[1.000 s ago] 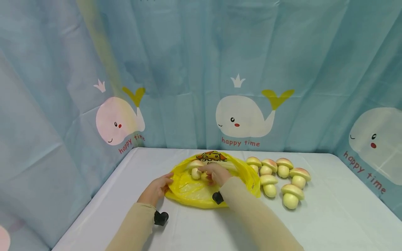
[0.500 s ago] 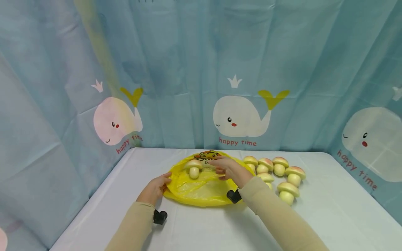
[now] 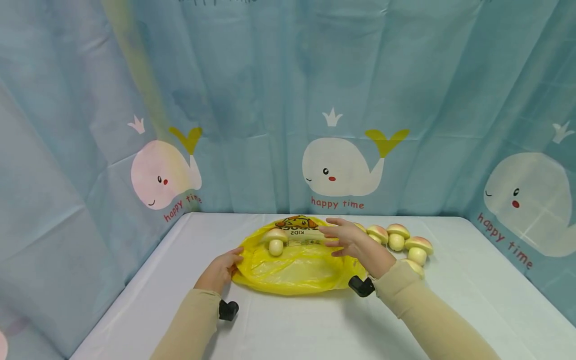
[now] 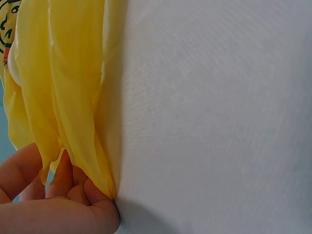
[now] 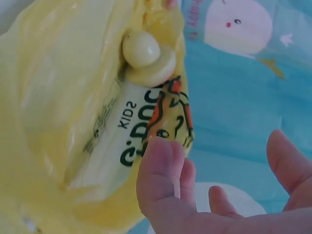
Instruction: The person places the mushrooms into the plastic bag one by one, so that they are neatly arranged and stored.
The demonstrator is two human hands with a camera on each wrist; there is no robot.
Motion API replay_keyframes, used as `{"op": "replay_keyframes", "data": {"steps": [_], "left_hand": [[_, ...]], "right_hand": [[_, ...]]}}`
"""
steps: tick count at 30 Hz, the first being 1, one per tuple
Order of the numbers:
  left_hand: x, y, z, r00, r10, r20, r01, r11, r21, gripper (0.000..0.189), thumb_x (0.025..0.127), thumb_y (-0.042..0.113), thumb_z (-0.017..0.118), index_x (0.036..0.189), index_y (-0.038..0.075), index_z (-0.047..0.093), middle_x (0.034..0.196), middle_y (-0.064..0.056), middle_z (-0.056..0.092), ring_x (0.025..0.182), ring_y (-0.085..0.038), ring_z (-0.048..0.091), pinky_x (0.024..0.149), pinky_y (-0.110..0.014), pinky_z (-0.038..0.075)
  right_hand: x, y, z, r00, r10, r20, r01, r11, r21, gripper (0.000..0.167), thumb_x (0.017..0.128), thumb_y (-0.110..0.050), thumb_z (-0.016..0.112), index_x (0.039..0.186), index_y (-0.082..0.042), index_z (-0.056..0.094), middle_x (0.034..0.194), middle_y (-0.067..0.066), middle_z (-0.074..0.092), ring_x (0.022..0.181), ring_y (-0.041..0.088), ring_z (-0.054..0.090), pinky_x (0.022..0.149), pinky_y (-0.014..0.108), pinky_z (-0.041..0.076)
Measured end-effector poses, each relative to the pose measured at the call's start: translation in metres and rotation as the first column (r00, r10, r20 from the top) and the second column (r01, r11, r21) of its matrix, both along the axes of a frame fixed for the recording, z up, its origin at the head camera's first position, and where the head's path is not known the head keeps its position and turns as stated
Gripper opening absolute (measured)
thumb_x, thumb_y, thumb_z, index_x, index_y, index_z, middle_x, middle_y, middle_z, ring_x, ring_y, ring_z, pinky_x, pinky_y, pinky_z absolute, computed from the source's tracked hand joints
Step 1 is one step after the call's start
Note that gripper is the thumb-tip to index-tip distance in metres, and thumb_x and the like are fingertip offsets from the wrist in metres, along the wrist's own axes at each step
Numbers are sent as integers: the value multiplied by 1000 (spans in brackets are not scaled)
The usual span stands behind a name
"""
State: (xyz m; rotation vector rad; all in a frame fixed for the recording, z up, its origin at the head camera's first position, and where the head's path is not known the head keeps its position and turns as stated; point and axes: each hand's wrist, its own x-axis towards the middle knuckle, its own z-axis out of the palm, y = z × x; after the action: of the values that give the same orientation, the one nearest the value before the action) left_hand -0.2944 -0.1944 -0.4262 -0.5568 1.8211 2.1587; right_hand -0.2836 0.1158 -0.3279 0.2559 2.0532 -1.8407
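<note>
A yellow plastic bag [image 3: 297,280] lies on the white table with its mouth spread wide, dark printing and a cartoon figure on its far side. One toy mushroom [image 3: 276,244], pale with a rounded cap, rests inside toward the left; the right wrist view shows the same mushroom [image 5: 142,51] beside the bag's lettering. At the bag's left edge my left hand [image 3: 220,270] grips the plastic, and the left wrist view shows the bag's edge [image 4: 78,146] bunched between thumb and fingers. My right hand [image 3: 360,245] hovers over the bag's right side, fingers spread, holding nothing.
Several more toy mushrooms [image 3: 417,250] stand on the table right of the bag, partly hidden behind my right hand and sleeve. A blue curtain [image 3: 252,100] with whale prints surrounds the white table [image 3: 279,325] at the back and sides.
My right hand has let go of the mushroom inside the bag, lifted and moved right toward the other mushrooms, its fingers spreading. My left hand keeps its hold on the bag's edge.
</note>
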Motion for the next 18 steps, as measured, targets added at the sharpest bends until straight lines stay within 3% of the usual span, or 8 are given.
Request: {"op": "replay_keyframes", "data": {"steps": [9, 18], "left_hand": [[2, 1, 1, 1000, -7, 3, 7, 1000, -18, 52, 101, -2, 37, 152, 1, 26, 156, -23, 21, 129, -29, 31, 102, -32, 30], [0, 0, 0, 999, -29, -19, 29, 999, -15, 53, 101, -3, 35, 152, -1, 23, 157, -24, 17, 135, -32, 27, 112, -38, 24]], "right_hand": [[12, 23, 4, 999, 6, -50, -5, 1000, 19, 67, 98, -22, 59, 155, -12, 24, 148, 22, 38, 128, 42, 42, 101, 59, 36], [25, 46, 8, 997, -2, -81, 6, 998, 55, 69, 98, -26, 60, 155, -12, 23, 149, 22, 36, 127, 41, 43, 94, 51, 44]]}}
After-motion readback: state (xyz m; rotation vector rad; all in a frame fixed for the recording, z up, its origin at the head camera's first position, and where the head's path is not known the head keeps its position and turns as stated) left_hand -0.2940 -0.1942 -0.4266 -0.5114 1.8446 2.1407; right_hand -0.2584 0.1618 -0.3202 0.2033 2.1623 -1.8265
